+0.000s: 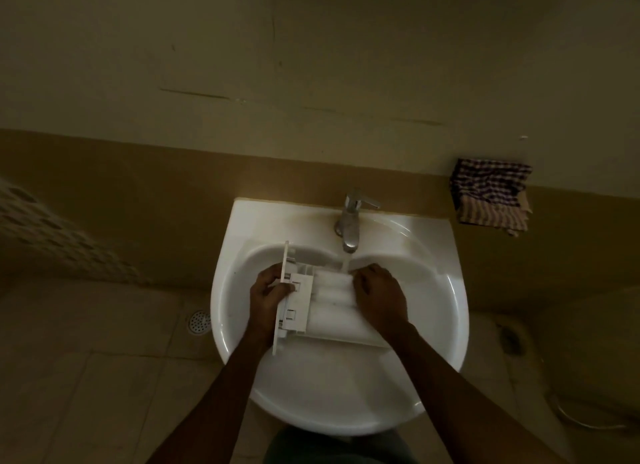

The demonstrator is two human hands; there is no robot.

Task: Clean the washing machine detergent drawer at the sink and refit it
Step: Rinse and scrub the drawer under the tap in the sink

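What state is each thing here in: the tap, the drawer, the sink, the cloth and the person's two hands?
Tap: on, water running down onto the drawer.
Drawer: out of the machine, held in the sink under the stream.
Sink: in use, with the drawer in its bowl.
Cloth: draped on the wall ledge, untouched.
Left hand: grips the drawer's front-panel end.
Right hand: holds the drawer's other end, fingers curled.

sink (459,311): drawer (332,301) in basin, tap (349,221) on rim | ledge (381,173): checked cloth (491,197)
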